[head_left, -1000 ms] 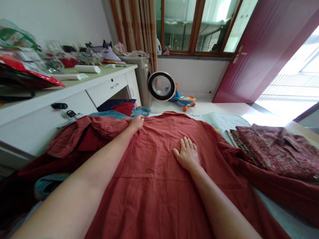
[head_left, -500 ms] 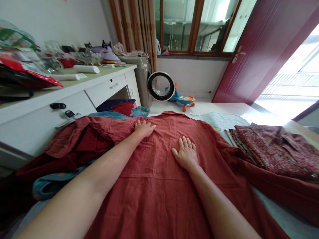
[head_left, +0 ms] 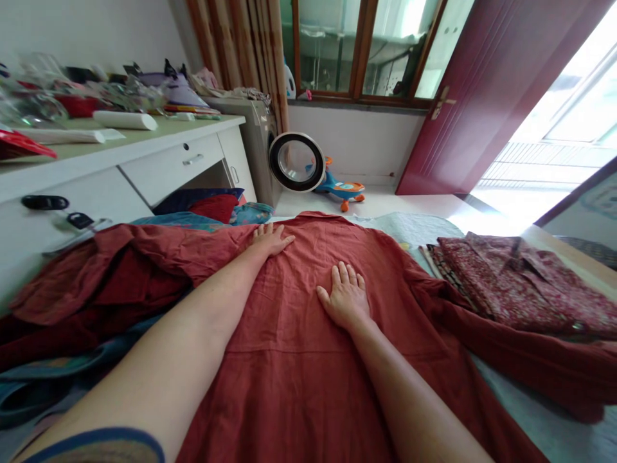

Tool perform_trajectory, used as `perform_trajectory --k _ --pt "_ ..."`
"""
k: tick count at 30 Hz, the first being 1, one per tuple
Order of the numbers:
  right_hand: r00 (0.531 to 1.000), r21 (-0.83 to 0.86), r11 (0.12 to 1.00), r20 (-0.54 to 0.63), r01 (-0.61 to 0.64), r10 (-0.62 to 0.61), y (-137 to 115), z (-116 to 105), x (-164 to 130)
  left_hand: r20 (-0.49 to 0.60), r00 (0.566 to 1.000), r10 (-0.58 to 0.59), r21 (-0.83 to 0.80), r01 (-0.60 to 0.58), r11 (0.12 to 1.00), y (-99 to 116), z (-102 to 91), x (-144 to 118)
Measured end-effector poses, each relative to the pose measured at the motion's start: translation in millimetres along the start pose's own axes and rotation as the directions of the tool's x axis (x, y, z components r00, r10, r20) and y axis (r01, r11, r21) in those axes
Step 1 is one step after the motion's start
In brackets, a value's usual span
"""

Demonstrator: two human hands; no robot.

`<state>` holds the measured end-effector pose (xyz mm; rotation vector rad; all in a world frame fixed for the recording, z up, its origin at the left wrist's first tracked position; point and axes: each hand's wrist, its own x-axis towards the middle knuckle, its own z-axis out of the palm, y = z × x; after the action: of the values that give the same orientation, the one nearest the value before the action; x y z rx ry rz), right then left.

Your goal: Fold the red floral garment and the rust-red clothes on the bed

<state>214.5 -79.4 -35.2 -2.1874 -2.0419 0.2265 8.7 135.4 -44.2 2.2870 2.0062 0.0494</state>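
Shirt (head_left: 299, 360) lies spread back-up on the bed (head_left: 544, 411) before us. We press our left hand (head_left: 270, 239) flat near its far shoulder and our right hand (head_left: 345, 299) flat mid-back, fingers open, gripping nothing, likely to keep the cloth smooth. A patterned garment (head_left: 511, 283) lies folded to the right; the desk (head_left: 144, 167) stands left.

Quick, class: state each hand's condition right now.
Left hand: open, flat on the red shirt.
Right hand: open, flat on the shirt, holding nothing.
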Motion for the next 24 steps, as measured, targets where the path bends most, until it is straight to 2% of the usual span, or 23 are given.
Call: perform_trajectory --k 2,4,6,8,12,15,18,20,24 --pt "1.000 0.002 1.000 -0.001 0.003 -0.003 0.2 0.2 0.0 -0.013 1.000 0.004 -0.007 -0.004 1.000 1.4 -0.5 -1.3" --pt "1.000 -0.004 1.000 -0.004 0.004 -0.004 0.3 0.4 -0.1 -0.078 0.996 0.043 -0.005 -0.044 0.999 4.9 -2.3 -10.1" --pt "1.000 -0.011 1.000 -0.004 0.002 -0.002 0.2 0.5 -0.3 -0.164 0.980 0.114 0.017 -0.113 0.993 10.7 -4.1 -28.3" --pt "1.000 -0.016 1.000 -0.004 0.001 -0.001 -0.2 0.6 -0.5 -0.205 0.960 0.191 0.045 -0.186 0.982 17.5 -3.7 -54.3" --pt "1.000 -0.017 1.000 0.001 0.004 -0.004 0.0 1.4 -0.5 -0.104 0.959 0.265 0.043 -0.262 0.964 22.4 5.0 -106.2" --pt "1.000 -0.009 1.000 0.004 0.026 -0.026 4.8 0.9 0.8 -0.095 0.949 0.301 0.035 -0.299 0.954 13.0 9.1 -121.9" --pt "0.999 -0.004 0.999 0.023 0.045 -0.045 15.7 -2.1 3.6 -0.120 0.952 0.280 0.042 -0.277 0.960 -3.2 5.3 -120.5" --pt "0.999 -0.012 1.000 0.037 0.011 -0.010 24.9 -5.0 5.9 -0.143 0.962 0.230 0.063 -0.224 0.973 -14.3 0.7 -121.5" --pt "0.996 -0.039 0.997 0.047 -0.074 0.075 39.0 -8.2 10.7 -0.158 0.974 0.160 0.118 -0.142 0.983 -27.8 -5.0 -149.6"
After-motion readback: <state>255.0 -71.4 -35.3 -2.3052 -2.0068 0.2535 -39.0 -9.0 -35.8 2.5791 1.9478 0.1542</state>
